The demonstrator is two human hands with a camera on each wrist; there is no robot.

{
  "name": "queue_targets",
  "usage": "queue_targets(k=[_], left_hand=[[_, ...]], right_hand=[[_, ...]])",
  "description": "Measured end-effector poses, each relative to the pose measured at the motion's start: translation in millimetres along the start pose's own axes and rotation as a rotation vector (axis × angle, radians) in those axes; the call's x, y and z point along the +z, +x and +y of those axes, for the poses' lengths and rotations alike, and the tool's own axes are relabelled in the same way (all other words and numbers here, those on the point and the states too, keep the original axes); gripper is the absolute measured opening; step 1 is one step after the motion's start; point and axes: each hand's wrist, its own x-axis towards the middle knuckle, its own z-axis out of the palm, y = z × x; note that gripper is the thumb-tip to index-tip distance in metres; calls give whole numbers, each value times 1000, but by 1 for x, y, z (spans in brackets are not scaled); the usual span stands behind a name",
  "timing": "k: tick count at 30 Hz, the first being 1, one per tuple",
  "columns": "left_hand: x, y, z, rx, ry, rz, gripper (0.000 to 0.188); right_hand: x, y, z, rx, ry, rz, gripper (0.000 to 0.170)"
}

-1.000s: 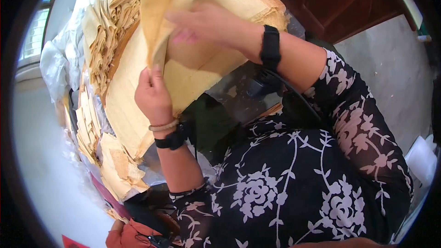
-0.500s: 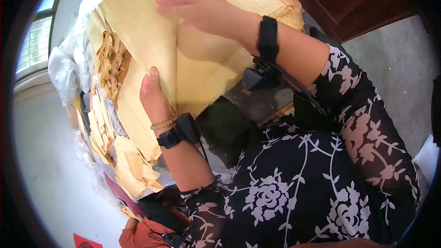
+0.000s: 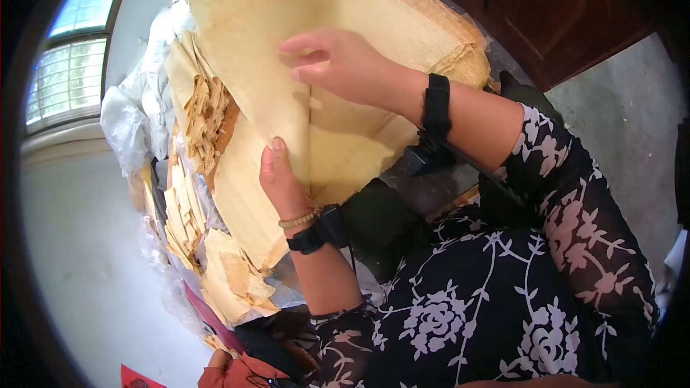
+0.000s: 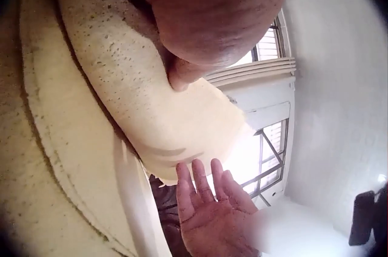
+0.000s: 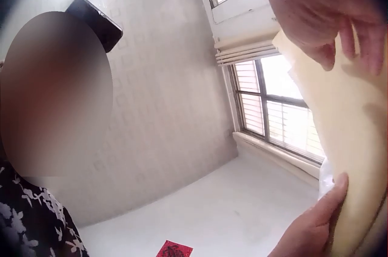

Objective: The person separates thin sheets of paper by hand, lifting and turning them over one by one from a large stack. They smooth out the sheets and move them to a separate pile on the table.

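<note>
A large, thin pale-yellow sheet (image 3: 244, 36) lies over a thick stack of similar sheets (image 3: 366, 65), with a straight fold edge running down its right side. My left hand (image 3: 286, 185) grips it near its lower corner, thumb on top and the other fingers hidden beneath. In the right wrist view the left thumb (image 5: 341, 191) lies along the sheet's border. My right hand (image 3: 352, 68) is over the sheet by the fold edge, fingers extended and slightly parted. Its spread fingers and palm (image 4: 215, 220) face the sheet in the left wrist view.
Crumpled, folded sheets (image 3: 205, 118) and broken pieces (image 3: 233, 280) are piled along the left. Clear plastic (image 3: 133, 122) hangs behind them, below a window (image 3: 68, 79). A dark brown wooden panel (image 3: 546, 14) stands at the upper right. Another person's orange sleeve (image 3: 241, 372) shows at the bottom.
The sheet, gathered upright in a narrow fold one second ago, now lies spread out to the left. My right hand has come from beside the fold to above the sheet. The head view has shifted.
</note>
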Motion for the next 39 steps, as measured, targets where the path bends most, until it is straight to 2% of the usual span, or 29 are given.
queue_targets(k=[1, 3, 5, 6, 7, 8, 9, 10, 12, 13, 15, 18, 19, 21, 23, 24, 26, 27, 29, 33, 35, 39], left_hand=[[2, -3, 0, 5, -2, -1, 33], [6, -9, -2, 52, 61, 21, 45], [11, -13, -2, 59, 37, 29, 46], [11, -14, -1, 61, 17, 42, 48], [11, -14, 1, 64, 17, 40, 48], [9, -14, 4, 119, 203, -2, 50], [9, -14, 7, 174, 391, -43, 52], [9, -13, 6, 176, 390, -43, 52], [10, -13, 1, 177, 285, -31, 49], [11, -11, 1, 179, 285, -35, 49], [12, -7, 2, 259, 487, -150, 31], [28, -14, 8, 215, 366, -91, 23], [31, -14, 6, 214, 366, -92, 23], [34, -12, 0, 352, 375, -39, 24], [30, -10, -3, 378, 441, -13, 24], [30, -9, -3, 404, 506, 13, 24], [35, -11, 2, 434, 539, 42, 24], [38, -11, 6, 466, 568, 71, 25], [40, -12, 10, 453, 581, 74, 26], [43, -9, 8, 460, 611, 112, 30], [41, -6, 7, 450, 610, 117, 30], [40, -2, 2, 470, 568, 133, 27]], right_hand=[[0, 0, -1, 9, 39, 8, 42], [-2, -3, -8, 15, 74, 19, 46], [-5, -7, -16, 86, 201, 27, 67], [-5, -7, -17, 84, 201, 30, 67], [-6, -7, -19, 93, 154, 41, 76], [-6, -8, -20, 101, 108, 52, 86], [-5, -9, -21, 98, 108, 53, 86], [-3, -10, -22, 75, 88, 64, 91], [0, -16, -24, 53, 68, 77, 96], [1, -19, -26, 35, -27, 102, 96], [0, -22, -27, 21, -122, 127, 97], [0, -23, -22, 61, -157, 119, 92], [-1, -22, -20, 11, -123, 115, 88], [0, -19, -12, -40, -88, 111, 84], [0, -17, -8, -66, 99, 68, 64], [-2, -17, -9, -65, 100, 69, 64], [-7, -18, -12, 85, 333, -19, 42], [-9, -18, -12, 86, 334, -19, 42], [-12, -17, -11, 274, 423, -57, 35], [-13, -19, -9, 301, 536, 2, 39], [-12, -16, -2, 60, 511, 71, 37], [-20, -16, 11, 74, 326, 50, 37]])
